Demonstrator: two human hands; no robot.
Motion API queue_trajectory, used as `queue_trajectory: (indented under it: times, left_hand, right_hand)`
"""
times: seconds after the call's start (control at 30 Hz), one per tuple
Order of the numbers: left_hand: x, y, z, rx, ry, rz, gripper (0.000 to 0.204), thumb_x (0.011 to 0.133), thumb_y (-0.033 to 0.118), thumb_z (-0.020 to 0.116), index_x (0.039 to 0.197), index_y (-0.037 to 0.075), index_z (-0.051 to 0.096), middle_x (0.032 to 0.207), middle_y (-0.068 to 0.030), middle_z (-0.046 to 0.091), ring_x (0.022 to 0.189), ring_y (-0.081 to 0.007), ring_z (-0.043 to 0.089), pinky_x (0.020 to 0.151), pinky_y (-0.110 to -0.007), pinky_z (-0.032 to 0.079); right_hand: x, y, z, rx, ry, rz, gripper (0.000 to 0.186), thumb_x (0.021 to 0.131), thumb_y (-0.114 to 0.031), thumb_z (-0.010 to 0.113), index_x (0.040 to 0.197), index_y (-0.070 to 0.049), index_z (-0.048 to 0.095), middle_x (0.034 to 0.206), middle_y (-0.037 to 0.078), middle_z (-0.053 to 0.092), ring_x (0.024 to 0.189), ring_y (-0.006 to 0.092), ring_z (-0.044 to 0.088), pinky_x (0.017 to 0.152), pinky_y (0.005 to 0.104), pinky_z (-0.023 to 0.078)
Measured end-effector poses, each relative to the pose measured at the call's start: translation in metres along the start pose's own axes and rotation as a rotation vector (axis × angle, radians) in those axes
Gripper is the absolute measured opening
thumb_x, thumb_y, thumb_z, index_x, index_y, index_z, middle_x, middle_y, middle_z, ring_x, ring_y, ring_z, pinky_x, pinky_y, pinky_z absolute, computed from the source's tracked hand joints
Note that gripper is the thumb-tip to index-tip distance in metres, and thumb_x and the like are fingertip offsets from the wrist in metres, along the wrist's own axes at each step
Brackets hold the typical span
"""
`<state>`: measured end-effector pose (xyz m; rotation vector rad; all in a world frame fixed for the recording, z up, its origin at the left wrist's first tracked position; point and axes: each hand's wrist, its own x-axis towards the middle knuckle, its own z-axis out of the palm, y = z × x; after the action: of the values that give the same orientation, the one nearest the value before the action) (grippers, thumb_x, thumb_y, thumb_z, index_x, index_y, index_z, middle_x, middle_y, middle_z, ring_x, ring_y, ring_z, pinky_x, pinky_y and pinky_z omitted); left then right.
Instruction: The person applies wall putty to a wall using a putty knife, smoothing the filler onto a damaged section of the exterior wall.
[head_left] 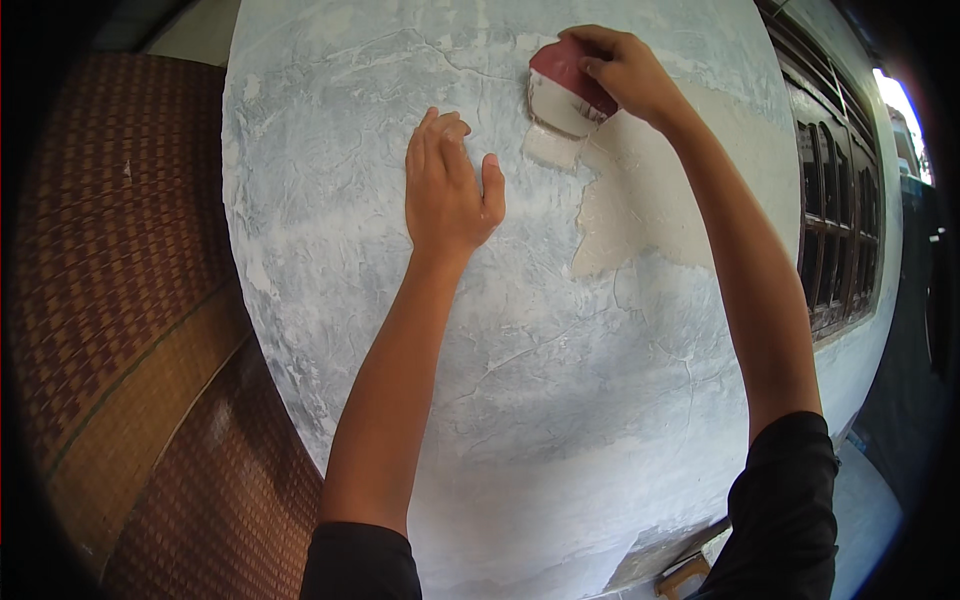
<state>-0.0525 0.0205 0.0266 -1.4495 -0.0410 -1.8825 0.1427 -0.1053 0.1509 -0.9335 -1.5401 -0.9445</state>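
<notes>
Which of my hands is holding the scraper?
Your right hand: it grips the red and white scraper, while your left hand, lower in the picture, is empty.

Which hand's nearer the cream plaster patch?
Right. The right hand is at the upper-left edge of the cream plaster patch, holding the maroon scraper; the left hand is farther left, open over the bluish-grey wall.

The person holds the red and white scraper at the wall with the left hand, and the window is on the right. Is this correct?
Not the left hand: the head view shows the right hand holding the scraper at the wall. The window is on the right.
</notes>
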Motion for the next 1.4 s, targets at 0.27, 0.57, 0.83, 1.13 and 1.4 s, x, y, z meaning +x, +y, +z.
queue_trajectory:
  times: [0.27,0.57,0.83,1.13,1.4]
  left_hand:
    - [-0.001,0.001,0.001,-0.001,0.001,0.014,0.042,0.086,0.015,0.057,0.123,-0.001,0.044,0.110,-0.0200,0.054,0.110,-0.0409,0.054,0.103,-0.052,0.040]
    - [-0.002,0.002,-0.002,-0.009,-0.030,-0.013,0.043,0.085,0.013,0.057,0.124,-0.001,0.045,0.111,-0.0197,0.055,0.116,-0.0423,0.051,0.102,-0.052,0.040]
    - [0.000,0.000,-0.002,-0.012,-0.016,-0.003,0.044,0.083,0.010,0.059,0.123,-0.001,0.045,0.111,-0.0188,0.055,0.116,-0.0412,0.052,0.102,-0.051,0.040]
    - [-0.001,0.002,-0.002,-0.010,-0.023,-0.005,0.045,0.083,0.009,0.059,0.124,-0.001,0.045,0.111,-0.0192,0.055,0.118,-0.0409,0.051,0.103,-0.050,0.039]
    - [-0.001,-0.001,-0.003,-0.004,-0.030,-0.015,0.044,0.083,0.010,0.059,0.124,-0.001,0.046,0.111,-0.0194,0.055,0.118,-0.0412,0.051,0.103,-0.050,0.039]
  right_hand:
    - [0.000,-0.001,-0.005,0.084,-0.012,0.063,0.042,0.085,-0.003,0.052,0.126,-0.007,0.062,0.117,0.014,0.068,0.102,0.0267,0.066,0.092,0.0357,0.050]
    - [-0.021,0.007,-0.018,0.102,0.028,0.091,0.039,0.087,-0.006,0.056,0.126,-0.006,0.062,0.118,0.013,0.067,0.106,0.0231,0.064,0.094,0.0325,0.048]
    - [-0.026,0.021,-0.023,0.193,0.089,0.195,0.040,0.087,-0.006,0.055,0.127,-0.004,0.061,0.115,0.014,0.068,0.100,0.0235,0.065,0.090,0.0323,0.051]
    - [-0.028,0.031,-0.022,0.103,0.095,0.228,0.040,0.086,-0.006,0.055,0.125,-0.003,0.062,0.113,0.014,0.069,0.100,0.0224,0.064,0.091,0.0323,0.048]
    - [-0.029,0.024,-0.021,0.052,0.047,0.153,0.040,0.087,-0.004,0.053,0.127,-0.001,0.061,0.113,0.013,0.068,0.097,0.0197,0.064,0.086,0.0311,0.052]
